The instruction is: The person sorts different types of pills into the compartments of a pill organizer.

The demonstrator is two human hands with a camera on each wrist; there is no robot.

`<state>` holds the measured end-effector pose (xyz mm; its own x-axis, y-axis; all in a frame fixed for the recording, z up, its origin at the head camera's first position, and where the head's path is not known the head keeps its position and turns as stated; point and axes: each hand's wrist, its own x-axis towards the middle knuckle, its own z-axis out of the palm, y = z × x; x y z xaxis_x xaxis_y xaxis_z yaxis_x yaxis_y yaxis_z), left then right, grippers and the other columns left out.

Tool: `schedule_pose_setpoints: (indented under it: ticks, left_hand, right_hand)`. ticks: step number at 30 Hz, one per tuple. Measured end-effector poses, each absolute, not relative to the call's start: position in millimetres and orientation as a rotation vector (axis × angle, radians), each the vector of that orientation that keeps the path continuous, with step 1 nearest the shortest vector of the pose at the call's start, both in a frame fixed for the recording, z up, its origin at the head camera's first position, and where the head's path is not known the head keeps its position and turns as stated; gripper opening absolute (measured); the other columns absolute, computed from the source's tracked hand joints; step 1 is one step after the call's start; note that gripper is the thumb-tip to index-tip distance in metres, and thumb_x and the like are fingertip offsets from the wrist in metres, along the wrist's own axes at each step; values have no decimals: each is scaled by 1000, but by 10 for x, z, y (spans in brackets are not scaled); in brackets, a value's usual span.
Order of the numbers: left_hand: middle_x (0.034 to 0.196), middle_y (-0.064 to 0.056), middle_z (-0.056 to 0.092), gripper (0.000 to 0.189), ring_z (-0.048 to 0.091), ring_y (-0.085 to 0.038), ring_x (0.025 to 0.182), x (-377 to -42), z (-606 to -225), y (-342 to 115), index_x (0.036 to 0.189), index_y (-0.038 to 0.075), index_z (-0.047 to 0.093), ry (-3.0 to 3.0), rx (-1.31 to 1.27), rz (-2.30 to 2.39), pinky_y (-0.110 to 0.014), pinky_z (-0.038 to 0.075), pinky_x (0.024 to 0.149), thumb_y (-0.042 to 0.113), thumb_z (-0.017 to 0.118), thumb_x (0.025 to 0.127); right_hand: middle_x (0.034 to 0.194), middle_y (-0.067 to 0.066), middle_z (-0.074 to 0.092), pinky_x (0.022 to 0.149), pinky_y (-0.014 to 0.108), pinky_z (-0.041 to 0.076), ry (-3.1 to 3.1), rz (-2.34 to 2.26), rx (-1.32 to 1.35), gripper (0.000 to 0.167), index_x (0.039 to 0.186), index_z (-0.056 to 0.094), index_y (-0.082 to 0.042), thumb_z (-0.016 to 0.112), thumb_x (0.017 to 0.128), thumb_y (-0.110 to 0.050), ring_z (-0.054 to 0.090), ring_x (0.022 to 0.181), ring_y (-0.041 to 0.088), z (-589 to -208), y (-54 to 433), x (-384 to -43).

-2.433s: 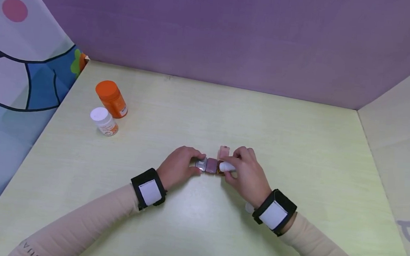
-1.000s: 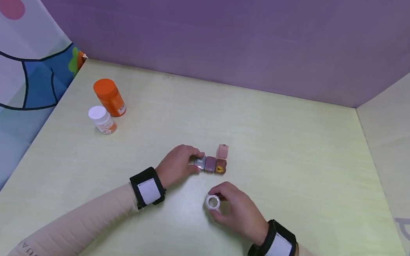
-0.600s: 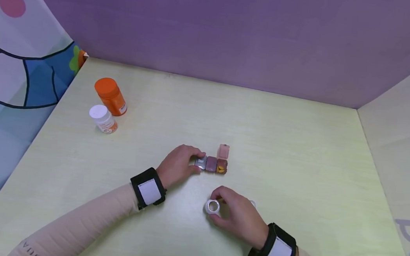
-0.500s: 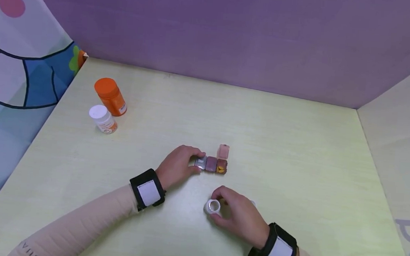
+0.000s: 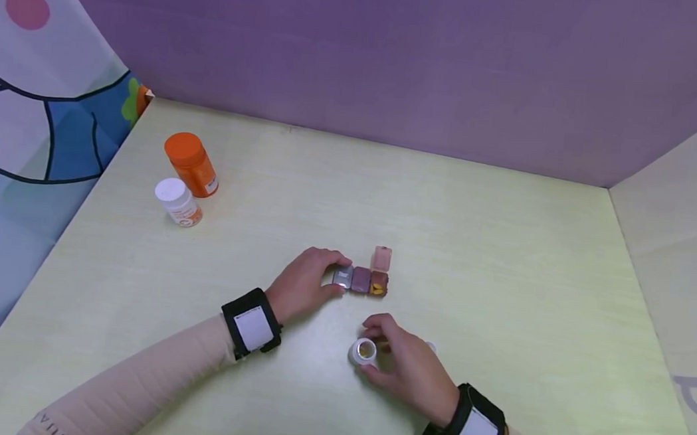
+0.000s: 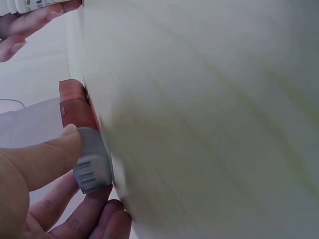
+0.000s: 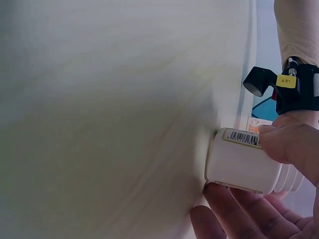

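My left hand (image 5: 301, 281) holds the grey end of a small pill organizer (image 5: 360, 279) between thumb and fingers. The organizer's right compartment has its pink lid (image 5: 382, 258) tipped back, and yellowish pills (image 5: 377, 288) lie inside. In the left wrist view, the thumb presses the grey section (image 6: 94, 159). Nearer the person, my right hand (image 5: 411, 368) curls loosely about an uncapped white pill bottle (image 5: 355, 356) standing upright on the table. Its thumb lies along the bottle's labelled side (image 7: 244, 162) in the right wrist view, with fingers along the opposite side; the index finger is slightly apart.
A large orange bottle (image 5: 196, 168) and a small white-capped bottle (image 5: 181, 204) stand at the table's (image 5: 502, 253) back left. A white round thing (image 5: 432, 346) shows just behind my right hand. A purple panel (image 5: 364, 59) rises along the back edge.
My right hand has brought the white bottle from over the open compartment down toward the person and turned it upright on the table; its index finger has eased off. The left hand stays put.
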<state>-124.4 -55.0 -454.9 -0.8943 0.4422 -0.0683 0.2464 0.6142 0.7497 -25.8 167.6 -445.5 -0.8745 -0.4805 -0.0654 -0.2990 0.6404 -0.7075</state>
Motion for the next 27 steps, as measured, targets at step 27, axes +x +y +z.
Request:
schedule_pose_setpoints:
  ticks: [27]
  left_hand:
    - [147, -21, 55, 43, 51, -33, 137, -268, -4377, -518, 143, -10, 53, 2368, 766, 1254, -50, 42, 111, -6, 56, 100]
  right_hand:
    - [103, -5, 73, 82, 35, 57, 2660, -1030, -614, 99, 157, 33, -6, 92, 78, -10, 67, 91, 8, -4481, 1684, -272]
